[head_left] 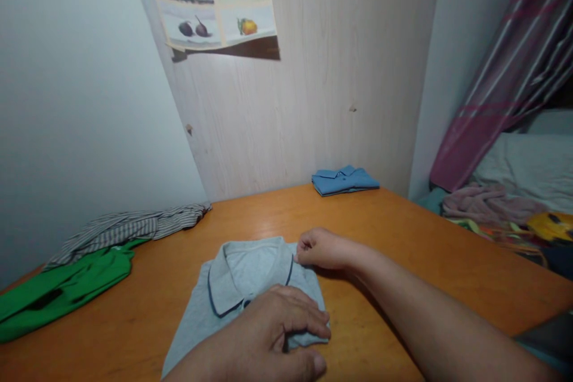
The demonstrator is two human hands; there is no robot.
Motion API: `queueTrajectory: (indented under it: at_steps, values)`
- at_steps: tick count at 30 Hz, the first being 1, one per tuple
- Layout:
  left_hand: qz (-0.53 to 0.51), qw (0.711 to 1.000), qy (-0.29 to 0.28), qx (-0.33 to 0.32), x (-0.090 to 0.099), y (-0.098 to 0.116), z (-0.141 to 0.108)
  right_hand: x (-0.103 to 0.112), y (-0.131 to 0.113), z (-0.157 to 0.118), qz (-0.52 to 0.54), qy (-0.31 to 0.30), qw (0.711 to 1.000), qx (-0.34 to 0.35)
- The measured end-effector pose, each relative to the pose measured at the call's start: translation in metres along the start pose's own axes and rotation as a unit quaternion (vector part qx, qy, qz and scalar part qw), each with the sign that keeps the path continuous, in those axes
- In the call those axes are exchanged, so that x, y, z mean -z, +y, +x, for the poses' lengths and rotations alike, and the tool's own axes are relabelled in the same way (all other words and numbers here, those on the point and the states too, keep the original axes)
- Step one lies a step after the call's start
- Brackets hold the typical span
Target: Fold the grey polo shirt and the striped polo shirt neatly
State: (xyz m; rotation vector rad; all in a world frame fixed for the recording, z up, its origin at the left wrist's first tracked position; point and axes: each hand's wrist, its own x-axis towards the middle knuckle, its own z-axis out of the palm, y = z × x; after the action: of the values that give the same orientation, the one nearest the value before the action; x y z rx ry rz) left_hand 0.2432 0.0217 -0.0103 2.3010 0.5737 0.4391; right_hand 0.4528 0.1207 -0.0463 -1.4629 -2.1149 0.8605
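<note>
A light grey polo shirt (197, 304) with a dark line along its collar lies front up on the table, folded narrow, collar pointing away from me. My left hand (273, 328) rests across the shirt's front below the collar, fingers stretched towards its right edge and thumb apart. Beside the collar, my right hand (320, 248) has its fingertips pinched on the cloth at the shirt's right shoulder. The lower part of the shirt is hidden by my left hand and the frame's edge.
The orange wooden table (358, 233) meets a pale panel wall. Near its back edge lies a folded blue shirt (344, 181). On the left are a green garment (89, 277) and a striped one (129, 228). Beyond the right edge is a bed with bedding (528, 161).
</note>
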Motion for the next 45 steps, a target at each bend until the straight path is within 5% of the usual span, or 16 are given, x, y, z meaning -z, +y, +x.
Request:
queueTrajectory:
  at_steps: [3, 9, 17, 21, 25, 27, 29, 33, 39, 45]
  values:
    - [-0.004, 1.0, 0.004, -0.007, 0.0, 0.001, 0.001, -0.002, -0.004, 0.0, -0.001, 0.001, 1.0, 0.008]
    - [-0.022, 1.0, 0.009, -0.004, 0.001, 0.0, 0.0, -0.005, -0.013, 0.0, 0.131, 0.103, 0.986, 0.0]
    - [-0.169, 0.982, 0.035, 0.071, 0.002, -0.003, -0.004, -0.017, -0.019, -0.002, 0.27, 0.034, 0.958, -0.09]
    - [-0.229, 0.928, 0.274, 0.102, 0.028, -0.014, -0.006, -0.019, -0.011, 0.001, 0.283, 0.014, 0.955, -0.091]
    - [-0.26, 0.768, 0.581, 0.07, 0.072, -0.035, -0.011, -0.019, -0.008, 0.0, 0.287, -0.008, 0.954, -0.086]
    - [-0.258, 0.706, 0.655, 0.076, 0.088, -0.046, -0.015, -0.018, -0.007, -0.001, 0.289, -0.014, 0.953, -0.087]
    - [-0.255, 0.682, 0.678, 0.1, 0.096, -0.055, -0.02, -0.018, -0.007, -0.001, 0.291, -0.015, 0.953, -0.086]
    - [-0.2, 0.712, 0.658, 0.139, 0.085, -0.074, -0.03, -0.021, -0.001, 0.0, 0.291, -0.005, 0.953, -0.082]
    - [-0.008, 0.866, 0.469, 0.176, 0.057, -0.104, -0.046, -0.022, 0.006, -0.002, 0.32, -0.002, 0.943, -0.089]
    - [0.131, 0.884, 0.375, 0.246, 0.055, -0.112, -0.048, -0.022, 0.003, 0.001, 0.337, 0.02, 0.931, -0.138]
